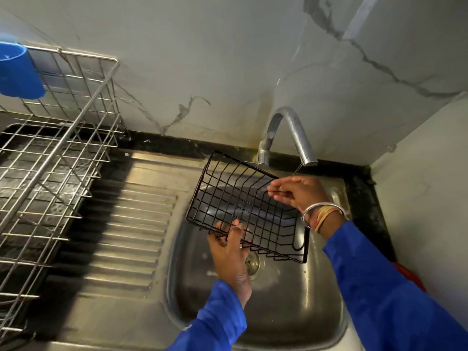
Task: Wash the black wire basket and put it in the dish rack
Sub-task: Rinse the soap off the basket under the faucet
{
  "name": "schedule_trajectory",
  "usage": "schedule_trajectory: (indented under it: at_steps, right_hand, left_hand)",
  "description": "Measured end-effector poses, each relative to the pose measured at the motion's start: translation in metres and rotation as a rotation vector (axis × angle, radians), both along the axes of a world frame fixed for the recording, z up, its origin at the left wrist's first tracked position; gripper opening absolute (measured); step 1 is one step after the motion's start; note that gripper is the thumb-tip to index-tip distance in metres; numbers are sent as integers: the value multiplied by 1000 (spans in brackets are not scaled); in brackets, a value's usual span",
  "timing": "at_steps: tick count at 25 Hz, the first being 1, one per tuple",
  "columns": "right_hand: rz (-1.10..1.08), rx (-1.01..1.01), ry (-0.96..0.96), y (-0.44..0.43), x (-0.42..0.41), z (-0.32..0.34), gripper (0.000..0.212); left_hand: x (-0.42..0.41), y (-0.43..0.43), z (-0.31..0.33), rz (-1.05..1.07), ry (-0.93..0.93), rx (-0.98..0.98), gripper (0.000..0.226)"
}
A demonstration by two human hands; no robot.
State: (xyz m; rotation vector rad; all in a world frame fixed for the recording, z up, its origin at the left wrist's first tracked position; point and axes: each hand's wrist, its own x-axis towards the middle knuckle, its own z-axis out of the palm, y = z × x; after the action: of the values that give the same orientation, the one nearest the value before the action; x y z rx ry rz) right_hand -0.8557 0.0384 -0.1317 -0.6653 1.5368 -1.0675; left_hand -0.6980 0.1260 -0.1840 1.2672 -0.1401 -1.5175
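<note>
Colour key. The wire basket [253, 198] is black throughout, its wires forming an open grid of rectangles. My left sleeve [215, 320] and right sleeve [379, 287] are plain bright blue; the cup [17, 72] is the same blue. On my right wrist, a silver bangle [321, 207] lies beside orange and yellow threads [326, 217]. The dish rack [58, 153] is silver-grey wire in a square grid. The sink [291, 312] is dull steel grey; its drainboard [131, 224] carries parallel ridges, alternately light and dark. The tap [291, 130] is silver. The wall [202, 59] is off-white marble with dark grey veins, edged below by a black counter strip [190, 145]. A red patch [407, 274] shows at far right.
</note>
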Motion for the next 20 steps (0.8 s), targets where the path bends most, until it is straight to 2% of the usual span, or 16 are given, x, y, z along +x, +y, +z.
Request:
schedule_trajectory:
  at_steps: [2, 4, 7, 11, 14, 17, 20]
  right_hand:
    - [-69, -28, -79, 1, -5, 3, 25]
    - [-113, -43, -97, 2, -11, 6, 33]
    - [-72, -33, -189, 5, -12, 7, 34]
    - [-30, 44, -95, 5, -10, 5, 30]
    - [0, 64, -160, 3, -13, 2, 27]
    - [2, 94, -179, 4, -17, -1, 27]
    - [-38, 102, -200, 6, -19, -4, 28]
  left_hand:
    - [-7, 0, -1, -15, 22, 21, 29]
    - [-12, 0, -3, -44, 50, 43, 27]
    - [-14, 1, -4, -52, 78, 45, 35]
    - [-20, 3, -7, -104, 85, 53, 37]
    - [-23, 0, -14, -127, 71, 68, 39]
    - [-25, -4, -12, -176, 53, 90, 58]
    - [-26, -5, -13, -214, 36, 101, 60]
